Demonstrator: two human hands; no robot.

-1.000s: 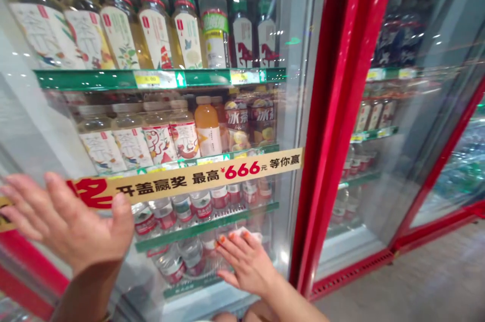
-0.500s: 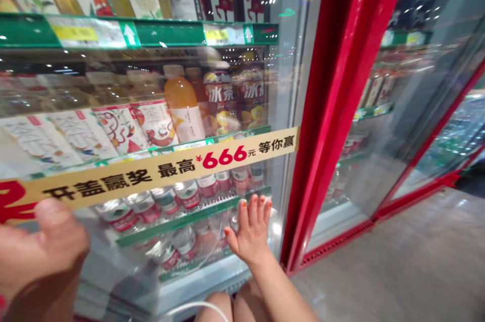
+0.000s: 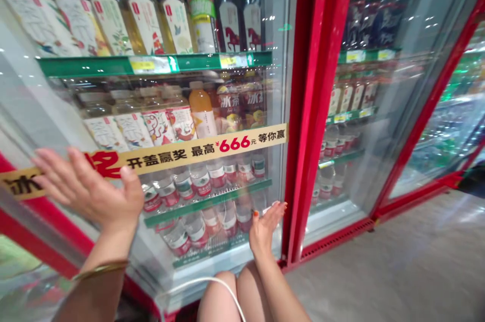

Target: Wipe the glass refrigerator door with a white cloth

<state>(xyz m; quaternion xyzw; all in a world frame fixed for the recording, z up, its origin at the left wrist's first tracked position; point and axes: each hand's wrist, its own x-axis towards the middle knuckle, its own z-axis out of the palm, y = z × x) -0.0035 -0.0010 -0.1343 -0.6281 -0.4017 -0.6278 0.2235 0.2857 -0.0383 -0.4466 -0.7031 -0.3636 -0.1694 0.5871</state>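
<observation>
My left hand (image 3: 94, 188) is raised at the left, fingers stretched out and holding nothing, in front of the yellow printed strip (image 3: 174, 158) across the glass door. A gold bangle (image 3: 102, 269) circles that wrist. My right hand (image 3: 265, 228) is lower, near the door's right edge, fingers extended and nothing in it; whether it touches the glass I cannot tell. Behind the glass door (image 3: 280, 79) stand shelves of drinks: an orange juice bottle (image 3: 202, 110), dark iced tea bottles (image 3: 230, 105) and water bottles (image 3: 200, 180) with red labels.
A red door frame (image 3: 312, 110) divides this fridge from another glass-fronted one (image 3: 364, 170) on the right. Grey floor (image 3: 397, 261) lies at lower right. A white cable (image 3: 227, 289) loops across my bare knees (image 3: 217, 297).
The view has drawn back and shifted, so more shelves show. My left hand has come further into view with fingers spread. My right hand has turned away from facing flat to the glass.
</observation>
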